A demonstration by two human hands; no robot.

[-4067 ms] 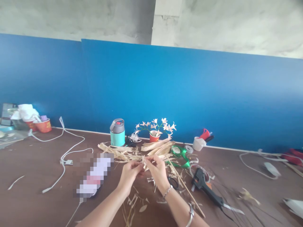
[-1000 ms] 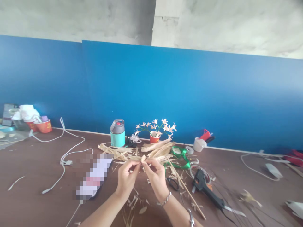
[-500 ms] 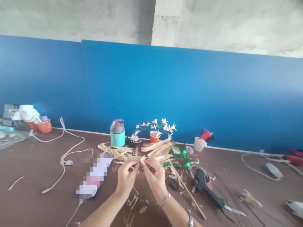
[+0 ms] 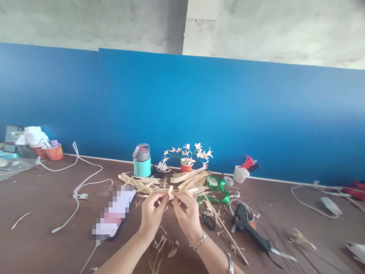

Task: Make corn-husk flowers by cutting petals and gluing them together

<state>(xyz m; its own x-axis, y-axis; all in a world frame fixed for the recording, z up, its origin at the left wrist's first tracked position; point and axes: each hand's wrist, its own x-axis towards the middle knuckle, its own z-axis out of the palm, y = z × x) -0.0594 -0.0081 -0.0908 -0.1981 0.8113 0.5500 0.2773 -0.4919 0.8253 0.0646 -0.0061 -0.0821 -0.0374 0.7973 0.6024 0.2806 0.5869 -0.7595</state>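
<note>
My left hand (image 4: 152, 214) and my right hand (image 4: 186, 214) meet above the brown table (image 4: 48, 213), fingertips pinched together on a small pale straw flower piece (image 4: 170, 190). Both hands are closed on it. Behind them lies a pile of dried straw strips (image 4: 159, 183). Straw scraps (image 4: 159, 245) are scattered on the table under my wrists. A thin wooden stick (image 4: 225, 230) lies to the right of my right forearm.
A black glue gun (image 4: 249, 227) and scissors (image 4: 208, 221) lie right of my hands, with green ribbon (image 4: 218, 188) behind. A teal flask (image 4: 142, 160), a red cup of straw flowers (image 4: 186, 156), a white cup (image 4: 240, 174) and white cables (image 4: 80, 182) are about.
My hands have stayed close together, shifting slightly and working the straw piece between the fingertips. Nothing else on the table has moved.
</note>
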